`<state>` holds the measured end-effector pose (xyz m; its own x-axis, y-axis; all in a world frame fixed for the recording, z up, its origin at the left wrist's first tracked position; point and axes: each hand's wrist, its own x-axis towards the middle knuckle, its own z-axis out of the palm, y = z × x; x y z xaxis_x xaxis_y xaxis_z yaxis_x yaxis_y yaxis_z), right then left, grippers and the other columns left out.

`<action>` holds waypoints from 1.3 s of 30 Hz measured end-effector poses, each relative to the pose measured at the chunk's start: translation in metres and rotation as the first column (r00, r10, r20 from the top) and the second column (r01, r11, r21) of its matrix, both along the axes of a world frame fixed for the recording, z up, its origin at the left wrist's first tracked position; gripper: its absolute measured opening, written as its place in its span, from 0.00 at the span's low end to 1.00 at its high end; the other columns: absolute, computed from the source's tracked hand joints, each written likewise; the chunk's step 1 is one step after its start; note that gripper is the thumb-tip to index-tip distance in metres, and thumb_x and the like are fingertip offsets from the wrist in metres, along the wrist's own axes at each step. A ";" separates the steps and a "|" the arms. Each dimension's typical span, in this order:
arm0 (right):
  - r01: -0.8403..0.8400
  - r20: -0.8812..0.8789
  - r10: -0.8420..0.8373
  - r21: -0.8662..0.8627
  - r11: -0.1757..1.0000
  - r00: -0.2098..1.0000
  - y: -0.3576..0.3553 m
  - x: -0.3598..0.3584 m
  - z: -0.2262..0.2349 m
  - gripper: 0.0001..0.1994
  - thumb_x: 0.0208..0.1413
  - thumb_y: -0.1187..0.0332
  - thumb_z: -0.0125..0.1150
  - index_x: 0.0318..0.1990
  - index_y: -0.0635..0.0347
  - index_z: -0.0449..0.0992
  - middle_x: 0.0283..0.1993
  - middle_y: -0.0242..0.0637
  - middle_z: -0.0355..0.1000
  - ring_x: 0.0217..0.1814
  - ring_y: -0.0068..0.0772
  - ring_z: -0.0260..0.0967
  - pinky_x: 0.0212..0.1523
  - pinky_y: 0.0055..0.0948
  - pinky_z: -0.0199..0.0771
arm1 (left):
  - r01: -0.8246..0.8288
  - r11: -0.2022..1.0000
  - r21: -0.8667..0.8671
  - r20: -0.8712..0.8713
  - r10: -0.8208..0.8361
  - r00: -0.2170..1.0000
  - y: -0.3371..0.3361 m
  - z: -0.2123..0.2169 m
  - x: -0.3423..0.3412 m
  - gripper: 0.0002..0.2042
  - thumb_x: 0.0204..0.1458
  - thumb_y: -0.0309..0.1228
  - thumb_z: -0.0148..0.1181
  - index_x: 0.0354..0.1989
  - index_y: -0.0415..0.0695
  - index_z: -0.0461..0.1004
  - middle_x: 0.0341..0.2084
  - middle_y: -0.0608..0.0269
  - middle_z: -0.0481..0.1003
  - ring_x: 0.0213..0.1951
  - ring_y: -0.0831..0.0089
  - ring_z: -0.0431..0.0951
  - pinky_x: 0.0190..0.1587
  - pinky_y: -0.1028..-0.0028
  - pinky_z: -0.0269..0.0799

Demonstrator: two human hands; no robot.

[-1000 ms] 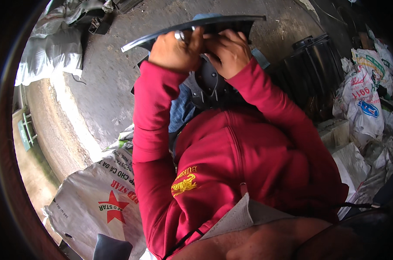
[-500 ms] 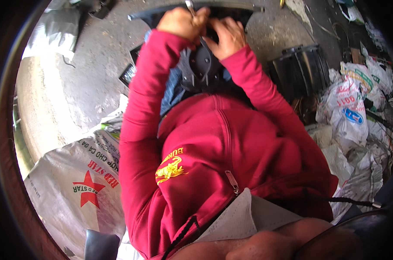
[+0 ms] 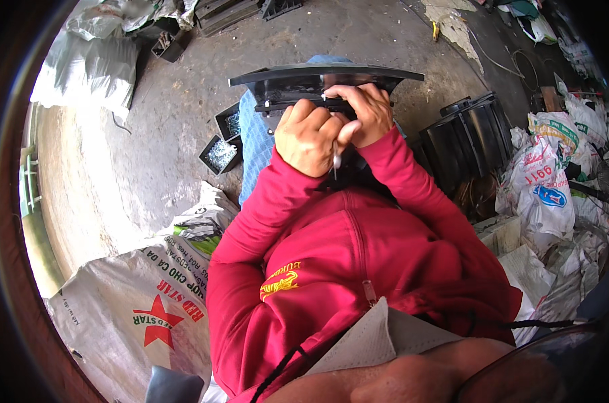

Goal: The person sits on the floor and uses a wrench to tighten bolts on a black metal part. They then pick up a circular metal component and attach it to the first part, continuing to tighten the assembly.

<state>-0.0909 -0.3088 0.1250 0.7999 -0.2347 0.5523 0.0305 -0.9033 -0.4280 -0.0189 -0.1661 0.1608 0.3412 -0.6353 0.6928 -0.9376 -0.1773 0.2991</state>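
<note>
Here, the long, curved black plastic panel (image 3: 304,82) lies beyond the fingers (image 3: 349,92), lengthwise left to right; the nearer right hand (image 3: 371,119) touches it, its grip I cannot tell; the left hand (image 3: 308,140) clutches a slim pale rod (image 3: 336,161).

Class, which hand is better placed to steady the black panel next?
Likely the right hand: its fingers extend over the black panel, whereas the left hand is curled around a slim tool.
</note>
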 end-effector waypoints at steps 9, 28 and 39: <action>-0.029 0.007 0.029 -0.019 0.999 1.000 -0.003 0.000 -0.001 0.22 0.44 0.69 0.65 0.51 0.44 0.79 0.48 0.25 0.78 0.46 0.33 0.72 0.47 0.33 0.65 | 0.042 0.997 -0.072 -0.077 -0.048 0.996 0.012 0.025 0.003 0.14 0.42 0.31 0.73 0.18 0.45 0.69 0.16 0.64 0.64 0.20 0.65 0.66 0.23 0.68 0.64; -0.011 -0.001 0.011 -0.047 0.999 1.000 0.013 0.001 0.009 0.26 0.42 0.73 0.70 0.53 0.43 0.78 0.46 0.21 0.78 0.46 0.29 0.72 0.46 0.32 0.64 | -0.027 0.976 0.218 -0.681 0.172 0.712 0.016 -0.013 0.033 0.11 0.55 0.31 0.57 0.44 0.41 0.78 0.30 0.44 0.79 0.32 0.47 0.82 0.35 0.61 0.77; -0.023 -0.028 0.023 -0.032 0.999 0.999 0.009 -0.001 0.009 0.26 0.41 0.74 0.70 0.52 0.44 0.77 0.48 0.21 0.78 0.47 0.29 0.72 0.47 0.32 0.64 | -0.009 1.000 0.001 -0.707 0.007 0.707 0.020 -0.031 0.017 0.12 0.55 0.24 0.57 0.48 0.42 0.76 0.16 0.60 0.73 0.17 0.75 0.73 0.24 0.73 0.69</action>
